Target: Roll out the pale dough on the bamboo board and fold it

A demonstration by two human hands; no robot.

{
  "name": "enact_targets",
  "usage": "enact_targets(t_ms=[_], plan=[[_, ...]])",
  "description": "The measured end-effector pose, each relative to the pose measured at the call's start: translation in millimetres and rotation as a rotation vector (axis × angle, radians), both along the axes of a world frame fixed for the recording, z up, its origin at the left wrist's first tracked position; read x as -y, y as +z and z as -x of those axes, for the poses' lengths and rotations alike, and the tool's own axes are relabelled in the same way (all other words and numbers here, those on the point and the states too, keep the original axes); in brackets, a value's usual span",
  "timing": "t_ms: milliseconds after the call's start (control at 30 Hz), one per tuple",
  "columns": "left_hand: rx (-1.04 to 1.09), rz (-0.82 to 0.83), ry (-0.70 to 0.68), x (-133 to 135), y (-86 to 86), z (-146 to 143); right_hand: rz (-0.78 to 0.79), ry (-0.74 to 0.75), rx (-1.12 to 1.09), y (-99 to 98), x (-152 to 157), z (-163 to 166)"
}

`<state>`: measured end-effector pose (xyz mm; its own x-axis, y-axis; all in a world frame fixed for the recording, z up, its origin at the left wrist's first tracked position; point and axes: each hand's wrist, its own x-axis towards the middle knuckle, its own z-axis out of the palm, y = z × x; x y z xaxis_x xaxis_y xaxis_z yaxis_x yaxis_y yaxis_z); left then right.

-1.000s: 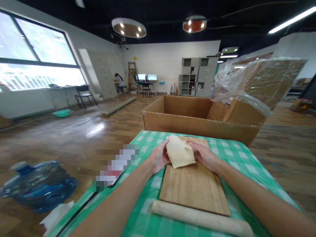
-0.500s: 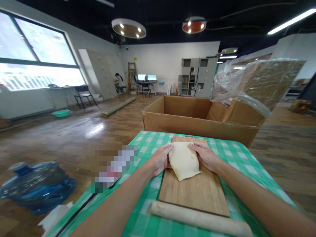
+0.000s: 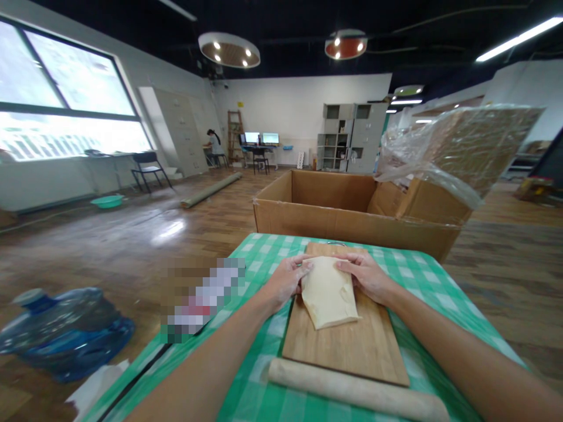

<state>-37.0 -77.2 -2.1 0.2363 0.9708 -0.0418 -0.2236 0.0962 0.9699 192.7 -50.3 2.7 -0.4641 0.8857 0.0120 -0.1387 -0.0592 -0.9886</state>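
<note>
A thin, pale sheet of dough hangs between my two hands over a wooden cutting board. My left hand pinches its upper left corner, thumb in front and fingers behind. At the upper right corner, my right hand grips it the same way. The sheet's lower edge slants down close to the board; I cannot tell whether it touches. A floury rolling pin lies across the near end of the board, on the green checked tablecloth.
Beyond the table stands a large open cardboard box, with a plastic-wrapped carton at its right. A blue water jug is on the floor at left. A pixelated item lies at the table's left edge. A person sits far back.
The dough sheet has stretched a little longer downward and its lower edge is straighter. My thumbs have shifted slightly inward on its top edge.
</note>
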Motion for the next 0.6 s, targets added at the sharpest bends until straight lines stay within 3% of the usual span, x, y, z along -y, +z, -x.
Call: enact_targets(t_ms=[167, 400, 600], plan=[[0.018, 0.041, 0.001, 5.4, 8.2, -1.5, -0.012, 0.039, -0.049, 0.1, -0.1, 0.1], [0.080, 0.131, 0.035, 7.2, 12.4, -1.6, 0.054, -0.039, -0.088, -2.9, -3.1, -0.7], [-0.010, 0.028, 0.037, 8.9, 8.3, -4.6, -0.011, 0.023, -0.002, -0.5, 0.6, 0.2]])
